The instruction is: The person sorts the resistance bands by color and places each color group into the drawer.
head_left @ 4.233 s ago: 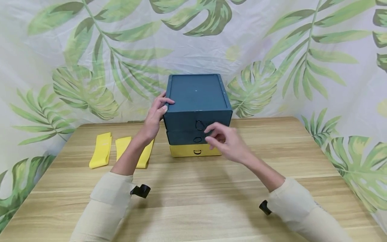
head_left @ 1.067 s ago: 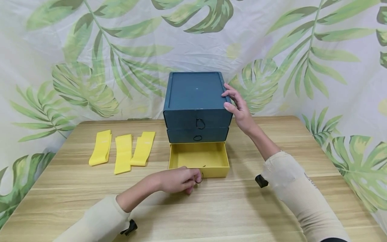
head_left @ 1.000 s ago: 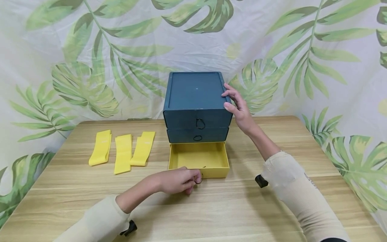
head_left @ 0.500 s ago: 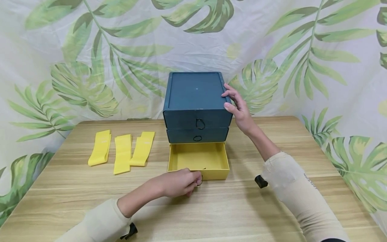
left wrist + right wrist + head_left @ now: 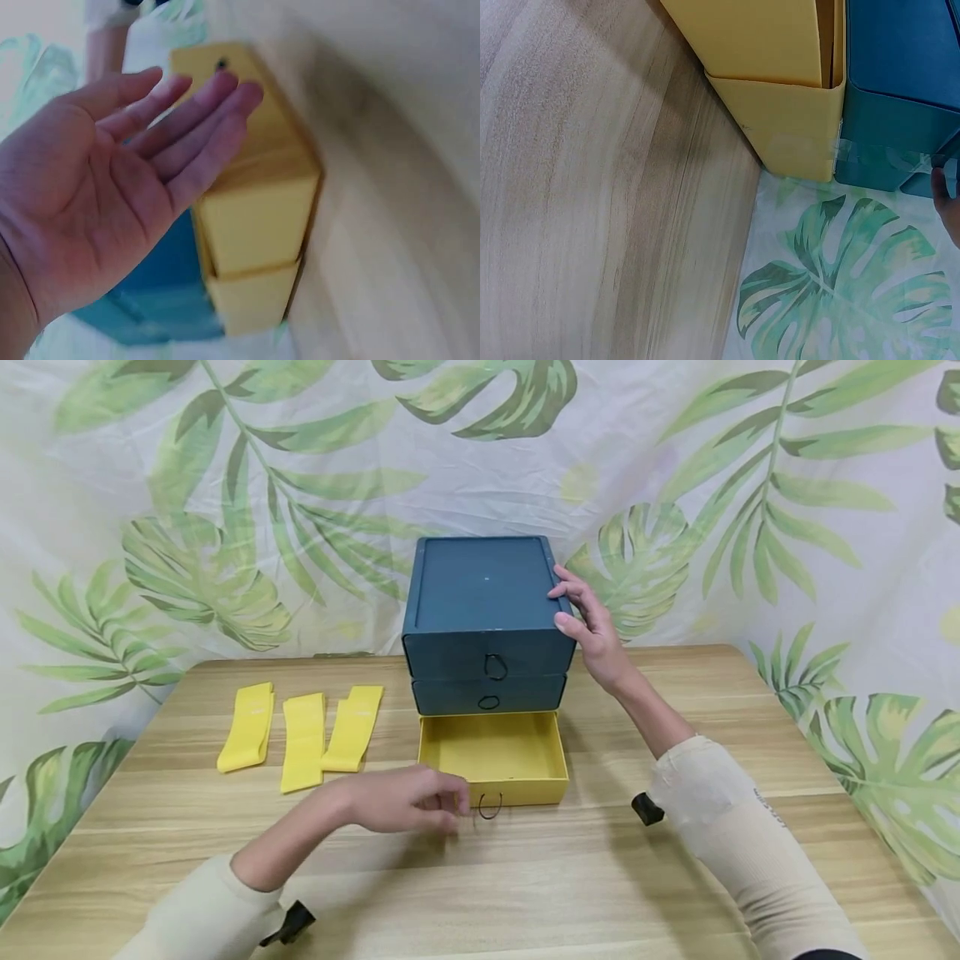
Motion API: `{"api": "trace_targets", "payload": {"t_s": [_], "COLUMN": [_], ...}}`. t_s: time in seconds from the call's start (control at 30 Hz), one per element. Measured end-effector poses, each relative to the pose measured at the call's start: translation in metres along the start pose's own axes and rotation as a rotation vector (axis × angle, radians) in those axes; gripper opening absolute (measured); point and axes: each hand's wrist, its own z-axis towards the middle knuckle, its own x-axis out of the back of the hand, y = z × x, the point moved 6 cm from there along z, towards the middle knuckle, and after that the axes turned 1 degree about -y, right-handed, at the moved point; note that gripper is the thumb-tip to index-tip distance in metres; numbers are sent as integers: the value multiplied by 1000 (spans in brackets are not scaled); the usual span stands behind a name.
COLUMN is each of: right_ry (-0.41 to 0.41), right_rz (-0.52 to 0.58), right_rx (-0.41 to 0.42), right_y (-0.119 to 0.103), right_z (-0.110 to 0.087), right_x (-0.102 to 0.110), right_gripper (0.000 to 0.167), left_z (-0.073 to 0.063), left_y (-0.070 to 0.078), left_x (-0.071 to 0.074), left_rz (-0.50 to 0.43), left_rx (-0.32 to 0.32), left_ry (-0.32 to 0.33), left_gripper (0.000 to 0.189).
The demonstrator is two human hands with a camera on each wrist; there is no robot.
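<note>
A drawer box stands mid-table, with two blue drawers [image 5: 491, 653] above a yellow drawer [image 5: 517, 791]. The yellow drawer is pulled out, and its inside shows bare. A black loop handle [image 5: 491, 808] hangs on its front. My left hand [image 5: 405, 797] is just left of that loop, apart from it, holding nothing; its fingers are loosely bent, and the left wrist view shows the open palm [image 5: 97, 195]. My right hand [image 5: 596, 635] rests on the right top edge of the blue box top [image 5: 483, 581], thumb toward the front. Only a fingertip of it shows in the right wrist view.
Several flat yellow bands, among them a left one [image 5: 247, 727], a middle one [image 5: 303, 743] and a right one [image 5: 352, 727], lie left of the box on the wooden table [image 5: 525, 893]. Behind the table hangs a leaf-patterned cloth [image 5: 337, 502].
The left hand moved from the box's left side to the yellow drawer's loop, pulled the drawer out, then let go and shifted left. The right hand moved onto the box's right edge.
</note>
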Motion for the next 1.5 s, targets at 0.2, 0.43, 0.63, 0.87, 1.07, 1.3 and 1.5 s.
{"api": "trace_targets", "payload": {"t_s": [0.2,0.43,0.63,0.87,1.07,1.3,1.5], "right_ry": [0,-1,-9,-5,-6,-3,-1], "right_rz": [0,1,5,7,10,5,10], "right_rx": [-6,-2,-2,-9,-9,-3,-4], "right_y": [-1,0,2,3,3,1,0], "right_z": [-1,0,0,0,0,-1,0], "right_x": [2,3,1,1,0,0,0], "right_gripper": [44,43,44,43,43,45,45], "left_z": [-33,-58,-66,-69,-67,-60,-51], "left_y": [-9,-45,-89,-120,-136,-155,-168], "left_x": [33,78,94,99,103,111,119], "left_rz": [-142,-31,185,317,365,409,416], "left_rx": [13,68,175,240,284,333,415], "left_ry": [37,209,356,467,537,572,544], "left_gripper": [11,14,8,14,21,26,39]}}
